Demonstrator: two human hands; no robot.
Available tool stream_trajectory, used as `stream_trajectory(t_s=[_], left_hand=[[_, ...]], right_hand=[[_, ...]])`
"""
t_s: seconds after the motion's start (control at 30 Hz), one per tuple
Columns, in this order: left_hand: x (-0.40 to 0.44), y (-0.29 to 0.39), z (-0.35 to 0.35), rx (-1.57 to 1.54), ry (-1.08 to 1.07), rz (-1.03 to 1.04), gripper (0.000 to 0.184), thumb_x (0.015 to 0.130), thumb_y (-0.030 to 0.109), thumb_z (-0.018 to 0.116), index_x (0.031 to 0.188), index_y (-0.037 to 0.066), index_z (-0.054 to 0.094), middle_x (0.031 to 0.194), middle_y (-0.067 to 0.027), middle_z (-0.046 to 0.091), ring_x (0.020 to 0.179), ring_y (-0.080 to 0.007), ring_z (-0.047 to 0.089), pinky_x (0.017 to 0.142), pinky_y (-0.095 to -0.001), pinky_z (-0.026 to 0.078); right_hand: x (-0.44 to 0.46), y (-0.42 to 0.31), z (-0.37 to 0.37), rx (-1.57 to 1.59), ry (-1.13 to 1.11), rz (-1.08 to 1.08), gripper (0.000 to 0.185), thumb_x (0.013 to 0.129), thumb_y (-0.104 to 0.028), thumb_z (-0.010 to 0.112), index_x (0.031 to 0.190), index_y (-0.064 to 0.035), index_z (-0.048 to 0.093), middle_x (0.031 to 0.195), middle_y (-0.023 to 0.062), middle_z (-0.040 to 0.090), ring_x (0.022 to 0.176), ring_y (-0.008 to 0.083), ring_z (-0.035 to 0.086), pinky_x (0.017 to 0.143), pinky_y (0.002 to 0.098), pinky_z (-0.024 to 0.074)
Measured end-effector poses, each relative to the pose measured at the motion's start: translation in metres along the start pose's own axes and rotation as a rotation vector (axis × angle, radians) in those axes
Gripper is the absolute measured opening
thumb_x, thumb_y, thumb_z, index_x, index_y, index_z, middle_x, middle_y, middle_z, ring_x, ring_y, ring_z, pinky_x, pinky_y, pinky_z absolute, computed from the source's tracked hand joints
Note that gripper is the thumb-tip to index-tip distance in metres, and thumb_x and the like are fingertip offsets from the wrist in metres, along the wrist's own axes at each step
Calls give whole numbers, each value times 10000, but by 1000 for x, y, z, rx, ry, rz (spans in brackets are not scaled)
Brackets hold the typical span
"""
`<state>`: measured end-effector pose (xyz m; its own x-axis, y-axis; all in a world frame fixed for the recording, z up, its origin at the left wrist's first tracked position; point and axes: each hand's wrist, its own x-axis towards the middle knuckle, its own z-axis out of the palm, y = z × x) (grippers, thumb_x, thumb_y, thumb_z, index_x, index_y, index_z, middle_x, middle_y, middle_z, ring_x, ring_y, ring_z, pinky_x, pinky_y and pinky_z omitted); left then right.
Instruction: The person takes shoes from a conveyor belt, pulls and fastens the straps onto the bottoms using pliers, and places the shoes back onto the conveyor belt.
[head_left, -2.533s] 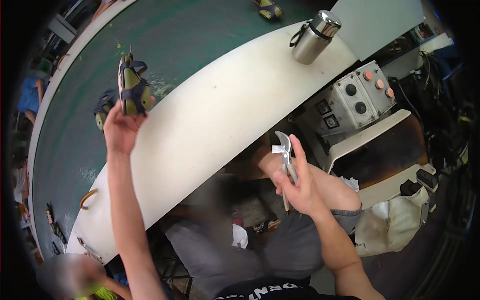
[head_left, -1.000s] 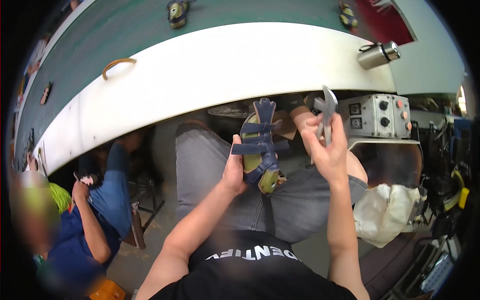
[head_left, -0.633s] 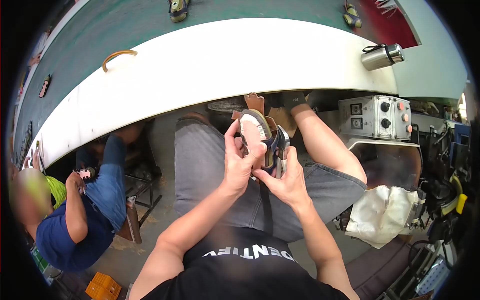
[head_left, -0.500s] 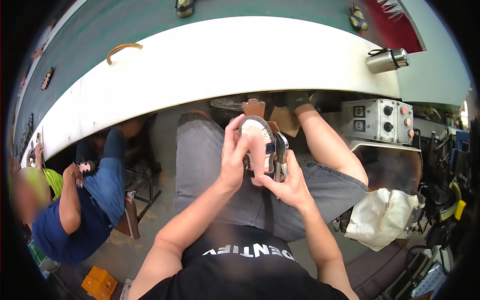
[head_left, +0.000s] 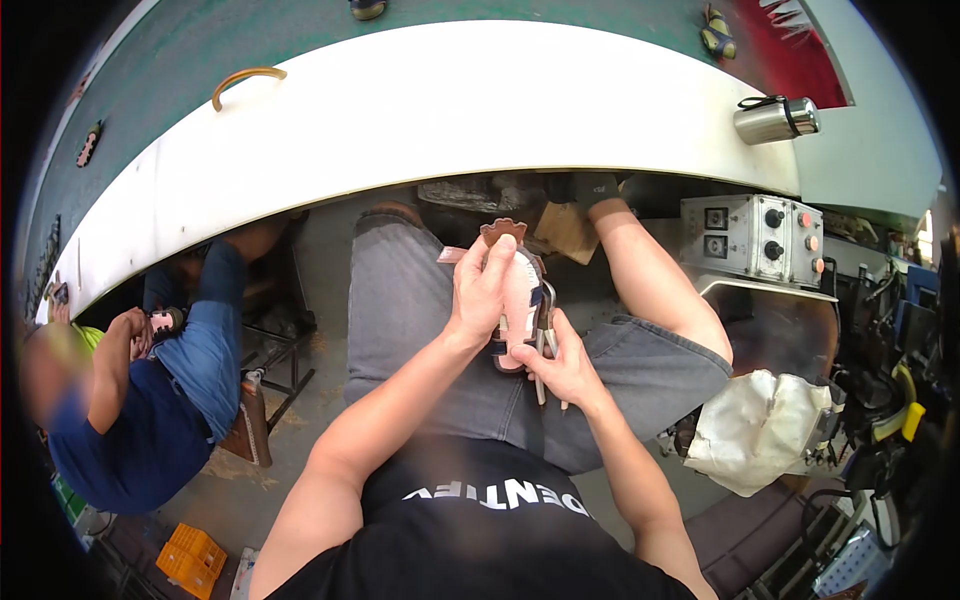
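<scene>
Over my lap is a sandal (head_left: 519,300) with a pale pink underside, navy straps and a brown scalloped flap (head_left: 503,231) at its far end. My left hand (head_left: 482,292) is closed around its left side, the thumb pressing near the flap. A pinkish strap end (head_left: 455,255) sticks out left of those fingers. My right hand (head_left: 563,366) is closed around metal pliers (head_left: 547,318) along the sandal's right side, its thumb on the near end of the sandal. The pliers' jaws cannot be made out.
A white board (head_left: 430,110) spans the front, with a steel flask (head_left: 776,121) and a curved brown strip (head_left: 245,82). Beyond it, sandals (head_left: 718,40) lie on a green surface. At right stands a control box (head_left: 750,238). A seated co-worker (head_left: 140,400) at left holds a sandal.
My left hand has shifted toward the far end, its thumb now near the brown flap. The sandal has tilted, and the pliers have turned beside it. The view has shifted slightly.
</scene>
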<state>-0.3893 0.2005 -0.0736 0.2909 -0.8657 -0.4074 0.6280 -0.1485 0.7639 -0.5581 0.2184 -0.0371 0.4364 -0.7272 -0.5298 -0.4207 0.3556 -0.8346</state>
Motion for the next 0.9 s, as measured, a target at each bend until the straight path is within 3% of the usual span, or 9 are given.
stream_trajectory(t_s=[0.1,0.17,0.27,0.33,0.47,0.53,0.67,0.87,0.9], left_hand=[[-2,-5,-4,-41,-36,-19,312,1073,297,552,1233,45,642,977,11,656,838,-56,596,748,-232,511],[-3,-5,-6,-46,-43,-9,306,1076,288,544,1234,44,644,986,10,655,849,-56,595,756,-229,508],[-3,-7,-10,-5,-79,74,268,1093,243,474,1181,38,621,967,-35,690,835,-90,649,744,-248,532],[-1,-9,-8,-62,-91,61,274,1076,199,503,1241,28,640,1019,7,657,871,-56,582,769,-231,496],[1,-10,-5,-16,-90,95,267,1066,162,492,1226,15,647,1024,5,661,867,-58,574,768,-234,490],[2,-11,-8,62,-93,126,261,1061,147,488,1202,7,657,1030,-8,670,875,-65,571,788,-240,488],[1,-9,-6,111,-58,185,248,1056,143,494,1168,-1,661,1022,-22,677,888,-76,571,813,-249,488],[1,-10,-6,88,-57,210,221,1047,131,509,1142,-8,653,1016,-43,689,920,-93,588,842,-264,492],[1,-10,-6,100,-52,219,219,1044,130,514,1139,-7,655,1015,-45,691,922,-95,591,844,-266,493]], right_hand=[[-3,1,0,25,2,156,559,859,-285,808,1242,8,525,1014,118,674,902,153,642,786,318,540],[-4,4,1,-61,19,101,652,881,-290,809,1357,-1,470,957,60,659,769,98,626,616,253,545],[-3,-4,-8,-185,116,-67,460,849,-237,840,1129,-24,545,875,26,634,734,88,588,634,255,499],[-4,-15,-21,-202,94,13,424,861,-196,817,1130,-30,534,855,17,609,726,72,567,645,248,493],[0,-52,-51,-110,-65,48,240,1032,-125,523,1231,5,486,867,66,648,735,127,627,687,294,529],[6,-75,-59,-67,-199,46,242,1057,-130,515,1256,2,478,945,57,648,812,117,634,736,266,527],[22,-89,-64,45,-370,98,327,1074,-198,500,1307,29,461,1104,163,672,1032,230,697,928,374,569],[39,-112,-72,60,-449,362,281,1071,-165,502,1309,-16,487,1045,97,652,964,196,688,859,338,578],[38,-110,-70,99,-424,360,257,1068,-154,502,1293,-28,495,950,58,623,838,151,655,777,302,571]])
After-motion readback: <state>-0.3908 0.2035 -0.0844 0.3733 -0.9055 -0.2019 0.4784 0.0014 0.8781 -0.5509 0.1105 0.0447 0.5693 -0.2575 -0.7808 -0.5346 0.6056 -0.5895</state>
